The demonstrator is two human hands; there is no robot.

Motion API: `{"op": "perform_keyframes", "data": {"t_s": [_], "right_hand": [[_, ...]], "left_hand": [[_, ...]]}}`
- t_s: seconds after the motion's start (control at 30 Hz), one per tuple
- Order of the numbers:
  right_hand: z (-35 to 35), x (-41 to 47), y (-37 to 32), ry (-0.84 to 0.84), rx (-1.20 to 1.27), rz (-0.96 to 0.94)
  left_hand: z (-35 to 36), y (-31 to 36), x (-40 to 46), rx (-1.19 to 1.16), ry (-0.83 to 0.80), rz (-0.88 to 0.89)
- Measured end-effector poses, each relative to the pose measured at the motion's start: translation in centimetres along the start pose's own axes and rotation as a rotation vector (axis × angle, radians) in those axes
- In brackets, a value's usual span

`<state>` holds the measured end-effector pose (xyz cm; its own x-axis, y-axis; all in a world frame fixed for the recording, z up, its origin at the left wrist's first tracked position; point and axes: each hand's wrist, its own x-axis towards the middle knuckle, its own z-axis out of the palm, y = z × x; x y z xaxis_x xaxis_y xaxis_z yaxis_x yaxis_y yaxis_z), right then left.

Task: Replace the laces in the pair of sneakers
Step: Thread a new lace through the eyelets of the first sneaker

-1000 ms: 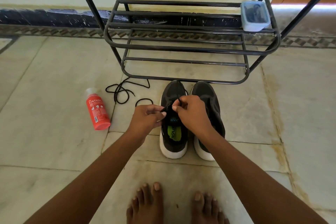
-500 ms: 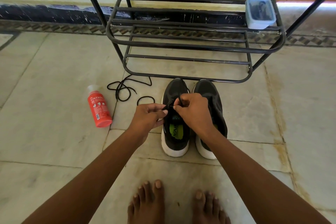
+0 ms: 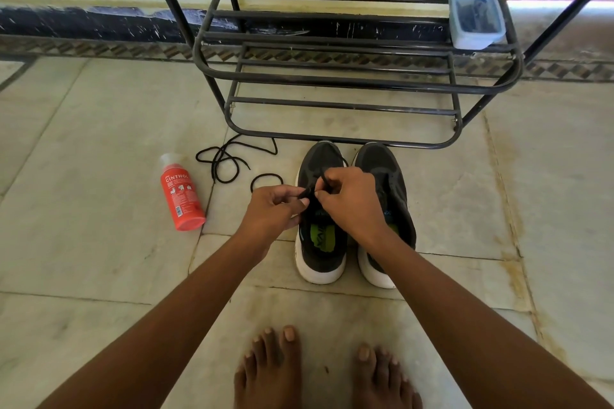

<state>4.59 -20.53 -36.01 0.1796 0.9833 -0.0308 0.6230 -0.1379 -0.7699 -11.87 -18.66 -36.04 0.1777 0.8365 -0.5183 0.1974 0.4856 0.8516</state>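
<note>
hands [image 3: 275, 209] nearer, thin round lace [image 3: 307, 192]

Bare marble floor [image 3: 498, 209] lies open right of the black white-soled sneakers [image 3: 378, 176]. Left, a red plastic bottle [image 3: 182, 201] and loose black lace [image 3: 226, 163] lie in the way. The black metal shoe rack [image 3: 332, 139] stands just behind the toes.

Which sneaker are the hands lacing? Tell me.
The left-hand sneaker, the one nearer the red bottle. Both the left hand and right hand pinch its black lace; the other sneaker lies untouched.
</note>
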Motion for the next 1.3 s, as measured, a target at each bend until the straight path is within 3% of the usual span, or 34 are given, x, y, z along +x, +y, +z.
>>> {"op": "perform_keyframes", "data": {"t_s": [0.23, 0.4, 0.5, 0.6, 0.63, 0.67, 0.77, 0.83, 0.93, 1.03, 1.07, 1.1, 1.13, 1.2, 1.23, 1.3], "right_hand": [[0.5, -0.3, -0.1, 0.008, -0.041, -0.068], [2.1, -2.7, 0.1, 0.165, -0.032, 0.071], [3.2, -5.0, -0.2, 0.229, -0.022, 0.137], [3.7, -5.7, -0.3, 0.242, -0.031, 0.154], [3.6, -5.7, -0.3, 0.238, -0.033, 0.162], [3.6, -5.6, -0.3, 0.235, -0.040, 0.169], [3.5, -5.5, -0.3, 0.250, -0.040, 0.160], [3.6, -5.6, -0.2, 0.259, -0.029, 0.150], [3.7, -5.5, 0.0, 0.258, 0.013, 0.162], [3.7, -5.5, 0.1, 0.248, 0.002, 0.164], [3.7, -5.5, 0.1, 0.242, 0.004, 0.163], [3.8, -5.6, 0.0, 0.241, 0.003, 0.160], [3.8, -5.6, 0.0, 0.248, -0.006, 0.158], [3.8, -5.6, 0.0, 0.274, -0.052, 0.141], [3.9, -5.6, 0.0, 0.284, -0.066, 0.129], [4.0, -5.6, 0.0, 0.288, -0.041, 0.127]], "left_hand": [[0.1, 0.4, 0.5, 0.034, 0.023, 0.006], [0.8, 0.7, 1.6, 0.209, 0.099, 0.061], [0.4, 1.5, 1.8, -0.025, 0.222, 0.087], [-1.0, 2.5, 1.9, -0.353, 0.163, 0.153], [-1.6, 2.8, 1.9, -0.284, 0.159, 0.219], [-2.3, 2.9, 2.1, -0.058, 0.163, 0.335], [-5.0, 2.4, 3.0, 0.909, -0.007, 0.638], [-6.3, 2.0, 3.6, 1.060, -0.105, 0.641], [-6.0, 3.1, 2.7, 0.681, -0.013, 0.636], [-4.8, 5.5, 0.8, -0.167, -0.121, 0.484], [-4.5, 6.0, 0.3, -0.352, -0.137, 0.423], [-4.3, 6.2, 0.0, -0.389, -0.097, 0.371], [-4.2, 6.0, 0.0, -0.266, -0.016, 0.347], [-3.8, 4.6, 0.4, 0.276, 0.141, 0.395], [-3.5, 3.6, 0.7, 0.535, 0.181, 0.426], [-2.7, 1.3, 1.4, 0.802, 0.151, 0.416]]}}
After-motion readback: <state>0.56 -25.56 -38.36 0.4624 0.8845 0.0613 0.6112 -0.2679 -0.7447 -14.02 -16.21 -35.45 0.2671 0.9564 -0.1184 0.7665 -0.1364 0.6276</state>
